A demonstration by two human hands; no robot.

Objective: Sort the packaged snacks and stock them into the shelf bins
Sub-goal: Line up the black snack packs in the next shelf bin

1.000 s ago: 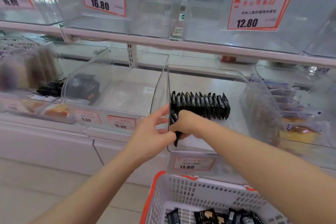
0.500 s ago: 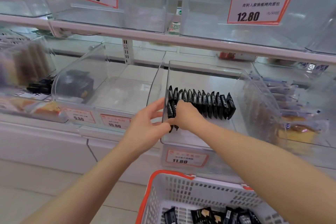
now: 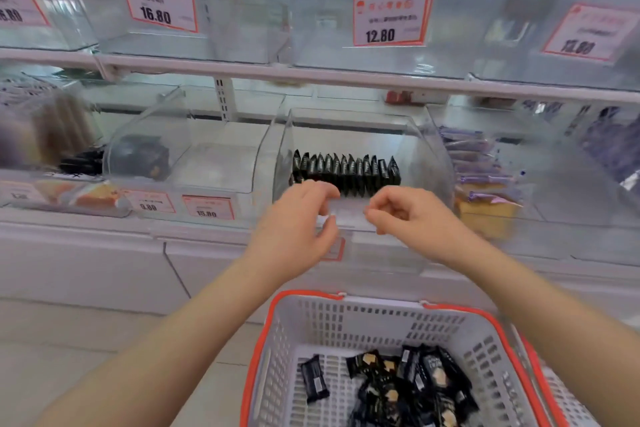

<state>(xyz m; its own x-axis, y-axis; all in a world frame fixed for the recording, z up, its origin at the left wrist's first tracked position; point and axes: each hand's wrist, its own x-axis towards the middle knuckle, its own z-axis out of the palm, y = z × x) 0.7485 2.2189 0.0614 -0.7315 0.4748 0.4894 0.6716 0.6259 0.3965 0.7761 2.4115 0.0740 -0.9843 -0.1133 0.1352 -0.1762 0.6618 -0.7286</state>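
A row of several black snack packets [image 3: 346, 172] stands upright in the clear middle shelf bin [image 3: 429, 163]. My left hand [image 3: 294, 229] hovers at the bin's front edge, fingers apart, holding nothing. My right hand [image 3: 408, 215] is just right of it, fingers loosely curled, with nothing in it. Below, a white basket with an orange rim [image 3: 277, 350] holds several more black packets [image 3: 408, 388].
A clear bin to the left [image 3: 214, 166] holds one dark packet [image 3: 142, 156]. The bin to the right holds purple-wrapped cakes [image 3: 478, 170]. Upper shelf bins carry price tags 16.80 [image 3: 157, 3] and 12.80 [image 3: 389, 19]. The shelf base and floor lie at lower left.
Both hands have pulled back out of the middle bin to its front edge. The packet my right hand was setting in now stands in the row.
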